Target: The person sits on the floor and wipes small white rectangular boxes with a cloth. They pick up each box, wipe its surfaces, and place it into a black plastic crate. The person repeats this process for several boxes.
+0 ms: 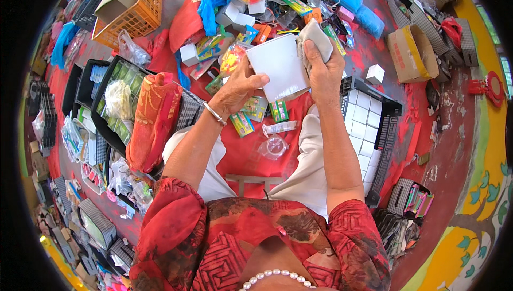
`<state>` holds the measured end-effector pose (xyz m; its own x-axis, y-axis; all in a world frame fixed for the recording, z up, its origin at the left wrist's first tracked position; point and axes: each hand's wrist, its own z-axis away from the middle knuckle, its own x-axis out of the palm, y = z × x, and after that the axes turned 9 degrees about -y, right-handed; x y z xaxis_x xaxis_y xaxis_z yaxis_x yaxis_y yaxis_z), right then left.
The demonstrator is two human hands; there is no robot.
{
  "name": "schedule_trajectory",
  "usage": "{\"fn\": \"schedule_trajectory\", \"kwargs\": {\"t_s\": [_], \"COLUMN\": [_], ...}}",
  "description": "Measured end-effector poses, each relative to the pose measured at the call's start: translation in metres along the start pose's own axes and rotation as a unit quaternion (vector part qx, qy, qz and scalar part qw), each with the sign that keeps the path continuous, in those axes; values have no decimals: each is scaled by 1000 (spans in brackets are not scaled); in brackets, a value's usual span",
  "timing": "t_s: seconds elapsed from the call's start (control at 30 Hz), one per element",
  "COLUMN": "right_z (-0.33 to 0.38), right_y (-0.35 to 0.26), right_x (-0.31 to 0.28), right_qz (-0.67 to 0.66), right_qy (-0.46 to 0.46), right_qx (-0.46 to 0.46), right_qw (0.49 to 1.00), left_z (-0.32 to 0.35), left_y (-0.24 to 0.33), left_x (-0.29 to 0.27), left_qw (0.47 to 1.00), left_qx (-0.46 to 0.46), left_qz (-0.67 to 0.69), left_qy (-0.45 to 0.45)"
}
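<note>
A white square box (278,67) is held up in front of me, tilted, above a heap of small goods. My left hand (238,88) is closed on its left side, the thumb lying on the white face. My right hand (326,72) is closed round a folded grey cloth (316,41) at the box's right edge; the fingers behind it are hidden. Below the box, on red cloth between my knees, lie small colourful packets (242,124), a clear wrapped piece (280,127) and a round clear plastic item (274,146).
To my right stands a black crate (394,130) filled with small white boxes (365,114). A cardboard box (412,53) sits farther right. On the left are a rolled red-orange cloth (152,122), a black basket (99,112) of green packets and an orange crate (156,0).
</note>
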<state>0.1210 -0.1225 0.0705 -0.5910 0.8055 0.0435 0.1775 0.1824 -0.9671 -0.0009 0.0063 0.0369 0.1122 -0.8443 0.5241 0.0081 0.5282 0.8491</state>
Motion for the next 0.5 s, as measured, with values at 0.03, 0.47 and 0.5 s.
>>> {"fn": "schedule_trajectory", "kwargs": {"t_s": [0.03, 0.47, 0.5], "right_z": [-1, 0, -9], "right_y": [1, -11, -8], "right_x": [-2, 6, 3], "right_qz": [22, 438, 517], "right_qy": [-8, -188, -141], "right_qx": [-8, -225, -169], "right_qw": [1000, 850, 827], "left_z": [-1, 0, -3], "left_y": [1, 1, -5], "left_x": [3, 5, 6], "left_qw": [1000, 991, 975], "left_qx": [6, 11, 17], "left_qz": [8, -136, -219], "left_qy": [1, -10, 19]}}
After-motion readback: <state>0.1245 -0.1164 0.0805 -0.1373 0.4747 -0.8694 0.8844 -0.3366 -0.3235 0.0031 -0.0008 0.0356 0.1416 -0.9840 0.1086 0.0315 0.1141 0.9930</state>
